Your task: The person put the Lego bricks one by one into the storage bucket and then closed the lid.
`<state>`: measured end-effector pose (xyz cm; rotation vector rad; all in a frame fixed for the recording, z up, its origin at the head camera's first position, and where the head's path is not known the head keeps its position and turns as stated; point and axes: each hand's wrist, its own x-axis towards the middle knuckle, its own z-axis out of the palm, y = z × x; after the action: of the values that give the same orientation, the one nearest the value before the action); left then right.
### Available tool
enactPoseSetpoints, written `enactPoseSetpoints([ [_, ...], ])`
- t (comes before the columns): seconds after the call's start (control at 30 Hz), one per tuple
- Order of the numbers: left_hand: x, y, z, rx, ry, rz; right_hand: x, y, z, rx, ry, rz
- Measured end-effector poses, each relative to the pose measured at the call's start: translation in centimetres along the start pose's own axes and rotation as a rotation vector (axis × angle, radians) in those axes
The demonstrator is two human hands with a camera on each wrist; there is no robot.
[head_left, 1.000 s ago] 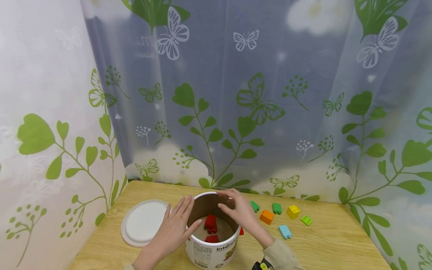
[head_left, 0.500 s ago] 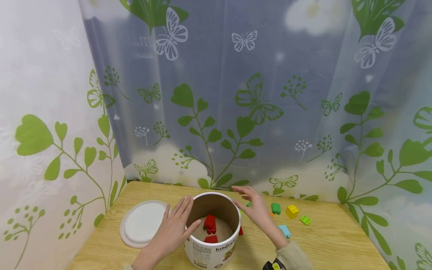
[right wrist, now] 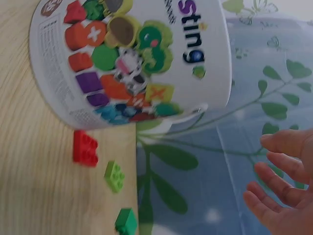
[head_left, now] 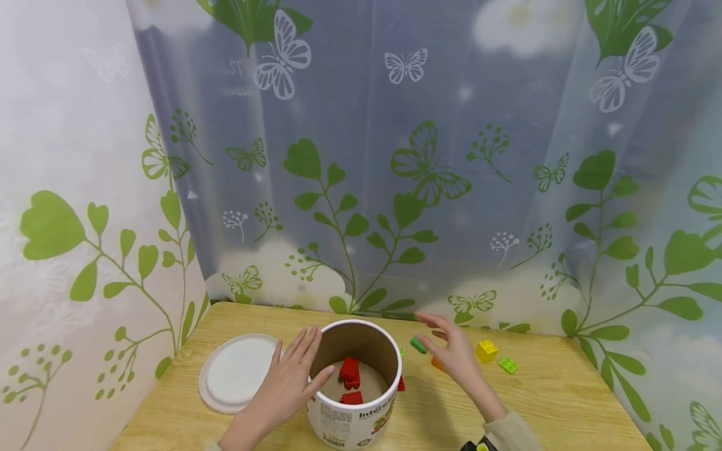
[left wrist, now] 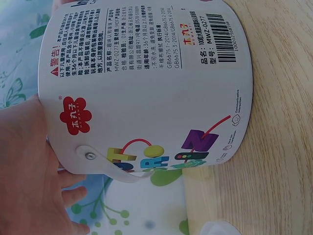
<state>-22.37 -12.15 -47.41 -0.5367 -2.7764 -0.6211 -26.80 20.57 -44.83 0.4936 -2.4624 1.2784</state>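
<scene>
A round white bucket [head_left: 350,423] with printed sides stands on the table, several red bricks [head_left: 350,371] lying on its floor. My left hand [head_left: 287,379] rests against the bucket's left rim, its fingers straight. In the left wrist view the same hand [left wrist: 39,171] touches the bucket's wall [left wrist: 146,107] near the rim. To the right of the bucket, my right hand [head_left: 451,354] hovers over the loose bricks with nothing held. A green brick [head_left: 418,344] and a partly covered orange brick [head_left: 437,363] lie under it. The right wrist view shows its fingers [right wrist: 279,181] loosely bent.
A white lid [head_left: 239,373] lies left of the bucket. A yellow brick [head_left: 486,351] and a lime brick [head_left: 508,365] sit farther right. Beside the bucket are a red brick [right wrist: 85,148] and another lime brick [right wrist: 114,176]. A printed curtain [head_left: 361,156] hangs behind the table.
My right hand has left the bucket's rim and moved right, over the loose bricks. The left hand stays at the rim, and the bucket has not moved.
</scene>
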Motion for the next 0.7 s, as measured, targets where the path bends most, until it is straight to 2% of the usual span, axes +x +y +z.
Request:
enactPoseSetpoints([
  [0.37,0.0,0.0,0.1,-0.005,0.008,-0.003,-2.1,4.6,-1.8,-0.087,0.049,0.124],
  [0.7,0.0,-0.1,0.1,-0.001,-0.001,-0.002,-4.0,8.5,-3.5,-0.185,-0.015,0.254],
])
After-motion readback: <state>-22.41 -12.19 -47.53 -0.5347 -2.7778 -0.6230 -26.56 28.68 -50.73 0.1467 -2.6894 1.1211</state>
